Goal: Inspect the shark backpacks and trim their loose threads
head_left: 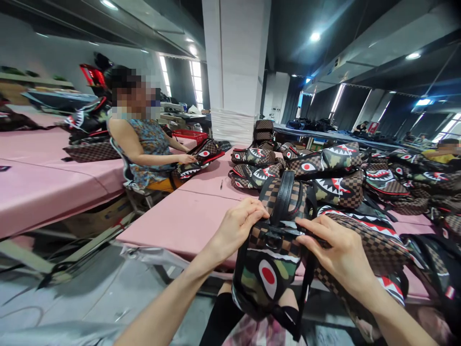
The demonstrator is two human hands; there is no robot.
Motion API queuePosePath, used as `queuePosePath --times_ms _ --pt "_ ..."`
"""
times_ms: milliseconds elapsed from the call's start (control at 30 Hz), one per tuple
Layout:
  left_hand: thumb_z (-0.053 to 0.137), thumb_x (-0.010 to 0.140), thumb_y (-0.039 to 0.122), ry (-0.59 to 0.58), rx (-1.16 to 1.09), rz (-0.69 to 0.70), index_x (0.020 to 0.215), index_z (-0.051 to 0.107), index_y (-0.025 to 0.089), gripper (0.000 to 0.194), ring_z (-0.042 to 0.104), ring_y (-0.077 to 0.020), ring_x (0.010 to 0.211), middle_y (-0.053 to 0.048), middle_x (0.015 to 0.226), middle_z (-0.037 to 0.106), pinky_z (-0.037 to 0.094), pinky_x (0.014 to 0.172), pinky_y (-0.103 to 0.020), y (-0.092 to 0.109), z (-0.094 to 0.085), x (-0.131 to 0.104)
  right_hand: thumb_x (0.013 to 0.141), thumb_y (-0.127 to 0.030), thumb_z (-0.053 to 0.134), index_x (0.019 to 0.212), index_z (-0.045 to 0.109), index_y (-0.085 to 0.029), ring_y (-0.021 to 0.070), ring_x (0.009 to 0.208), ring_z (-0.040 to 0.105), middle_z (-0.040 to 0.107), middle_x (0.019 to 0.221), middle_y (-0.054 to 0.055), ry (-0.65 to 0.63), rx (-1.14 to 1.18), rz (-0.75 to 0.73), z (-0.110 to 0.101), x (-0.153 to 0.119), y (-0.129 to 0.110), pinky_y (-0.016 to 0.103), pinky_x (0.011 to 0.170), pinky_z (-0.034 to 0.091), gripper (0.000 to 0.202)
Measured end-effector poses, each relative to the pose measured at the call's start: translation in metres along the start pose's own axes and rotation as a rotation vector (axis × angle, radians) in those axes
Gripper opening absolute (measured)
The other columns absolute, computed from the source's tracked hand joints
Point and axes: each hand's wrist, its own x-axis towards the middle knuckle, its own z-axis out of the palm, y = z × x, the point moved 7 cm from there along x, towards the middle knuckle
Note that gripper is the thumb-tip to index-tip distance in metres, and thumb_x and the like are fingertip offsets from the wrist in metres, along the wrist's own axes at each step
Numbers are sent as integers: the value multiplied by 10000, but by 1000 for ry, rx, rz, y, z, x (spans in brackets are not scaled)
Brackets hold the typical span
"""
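A checkered brown backpack (257,274) with a camouflage patch, a red-and-white eye and black trim hangs over the near table edge, above my lap. Its black carry handle (285,197) stands up at the top. My left hand (239,223) is closed, pinching the backpack's edge left of the handle's base. Opposite it, my right hand (333,247) is closed at the right side of the handle's base. Between its thumb and forefinger is a thin shiny metal tool (290,229), whose exact kind I cannot make out. A black strap hangs below my right hand.
Several similar shark-mouth backpacks (338,190) are piled behind and to the right on the pink table (190,214). A pen-like item (221,184) lies left of them. A seated person (144,144) handles another backpack at left. A white pillar (236,72) rises behind.
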Motion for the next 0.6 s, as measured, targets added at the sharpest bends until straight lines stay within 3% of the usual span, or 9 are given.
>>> queuePosePath --times_ms 167,300,600 --pt "505 795 185 -18 43 -4 829 624 172 124 554 -148 895 -47 937 589 432 822 -274 2 2 -2 869 -319 499 952 598 -190 151 713 619 648 829 42 38 -78 11 -2 0 -1 239 627 449 183" --pt "498 770 130 -58 -23 3 834 617 167 140 548 -164 995 -62 1016 592 409 901 -299 -1 3 -3 865 -290 503 832 600 -183 143 634 591 630 734 30 90 -118 -46 -4 0 -10 236 587 417 148" --pt "505 753 98 -48 -64 -10 847 606 166 153 537 -168 1020 -65 1041 589 394 925 -314 -3 5 -4 873 -266 502 818 624 -185 129 604 559 601 673 9 180 -262 -125 -4 6 -26 237 566 363 157"
